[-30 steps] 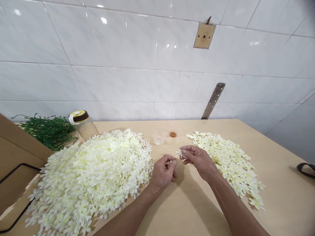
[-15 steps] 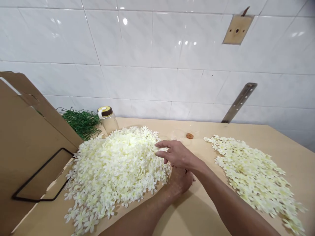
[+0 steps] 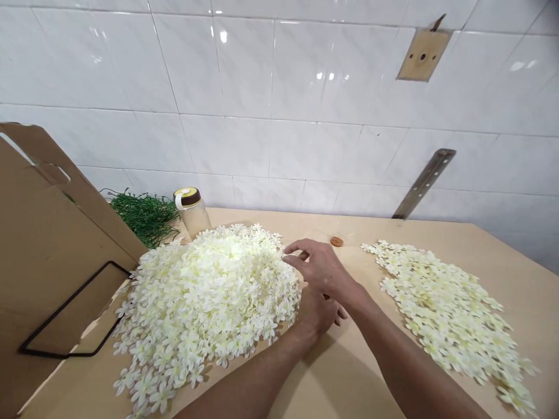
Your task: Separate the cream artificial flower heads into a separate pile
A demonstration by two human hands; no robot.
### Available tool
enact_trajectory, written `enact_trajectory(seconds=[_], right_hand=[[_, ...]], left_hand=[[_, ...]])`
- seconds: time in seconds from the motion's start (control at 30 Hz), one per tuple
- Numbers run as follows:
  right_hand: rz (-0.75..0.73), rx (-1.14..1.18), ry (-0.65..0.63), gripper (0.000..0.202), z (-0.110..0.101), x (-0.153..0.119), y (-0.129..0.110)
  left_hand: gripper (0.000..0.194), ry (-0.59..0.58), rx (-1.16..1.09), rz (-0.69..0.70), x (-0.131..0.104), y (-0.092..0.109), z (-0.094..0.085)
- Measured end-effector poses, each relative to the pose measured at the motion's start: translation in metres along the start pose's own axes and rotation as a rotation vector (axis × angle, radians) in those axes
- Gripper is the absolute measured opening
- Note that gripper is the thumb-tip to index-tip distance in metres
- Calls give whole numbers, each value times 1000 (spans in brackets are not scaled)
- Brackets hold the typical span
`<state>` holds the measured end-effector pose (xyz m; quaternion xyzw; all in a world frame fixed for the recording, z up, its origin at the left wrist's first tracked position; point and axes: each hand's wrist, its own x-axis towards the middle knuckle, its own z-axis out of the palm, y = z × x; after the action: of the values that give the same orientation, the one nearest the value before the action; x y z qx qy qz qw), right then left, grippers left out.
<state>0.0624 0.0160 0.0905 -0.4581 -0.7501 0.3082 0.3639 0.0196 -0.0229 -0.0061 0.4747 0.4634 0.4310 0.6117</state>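
A big heap of white artificial flowers [image 3: 218, 291] covers the left middle of the table. My right hand [image 3: 318, 266] is at the heap's right edge, thumb and index finger apart, with nothing visible between them. Beneath it and partly hidden by it, my left hand [image 3: 318, 314] lies just right of the heap. Its fingers curl to the right, and what they hold, if anything, is hidden. A flatter spread of similar flowers [image 3: 445, 308] lies on the right side of the table.
Upright cardboard [image 3: 65, 233] with a black wire frame [image 3: 65, 308] stands at the left. Behind the heap are green stems [image 3: 146, 218] and a bottle [image 3: 194, 218]. A small brown oval item [image 3: 336, 241] lies near the tiled wall, where a metal bracket [image 3: 423, 183] leans.
My right hand has shifted slightly to the right and up, its thumb and index finger now closer together. My left hand has turned a little, showing more fingertips at the right.
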Motion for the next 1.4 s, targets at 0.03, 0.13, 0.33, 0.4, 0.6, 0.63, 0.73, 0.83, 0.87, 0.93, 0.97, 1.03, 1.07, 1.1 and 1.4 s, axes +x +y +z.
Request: enact_trajectory(seconds=[0.03,0.13,0.33,0.4,0.6,0.63,0.73,0.83,0.87,0.93,0.97,1.03,1.07,1.1,1.4], right_hand=[[19,-33,45,17,-9,-4,5],[152,-136,172,18,-39,-25,29],[312,-111,145,27,-54,-74,76],[259,-123,156,27,-47,-81,82],[19,-305,229,20,-34,-88,91],[7,-311,239,18,-34,-89,92],[7,-291,234,14,-35,-91,95],[40,-262,211,16,-36,-91,97],[55,-259,210,17,-36,-91,97],[86,-260,209,17,-35,-91,96],[99,-256,210,16,-35,-91,95],[117,-239,215,12,-34,-92,93],[120,-228,220,12,-33,-92,92],[118,-215,230,12,-33,-92,91],[66,-269,289,21,-30,-93,91]], left_hand=[[15,6,-7,16,0,3,-1],[21,6,-224,37,1,8,-3],[23,54,-397,-47,7,7,-5],[19,61,-407,-58,7,7,-5],[17,83,-330,-53,6,5,-3],[18,93,-305,-52,6,5,-3],[17,117,-249,-28,5,4,-2],[14,122,-218,3,4,4,-2],[13,120,-211,7,4,4,-2],[12,119,-196,17,4,3,-2],[12,118,-188,21,4,2,-2],[13,121,-184,25,4,1,-2],[13,123,-190,23,5,0,-1],[14,122,-199,19,5,0,-1],[21,80,-283,-39,3,10,-3]])
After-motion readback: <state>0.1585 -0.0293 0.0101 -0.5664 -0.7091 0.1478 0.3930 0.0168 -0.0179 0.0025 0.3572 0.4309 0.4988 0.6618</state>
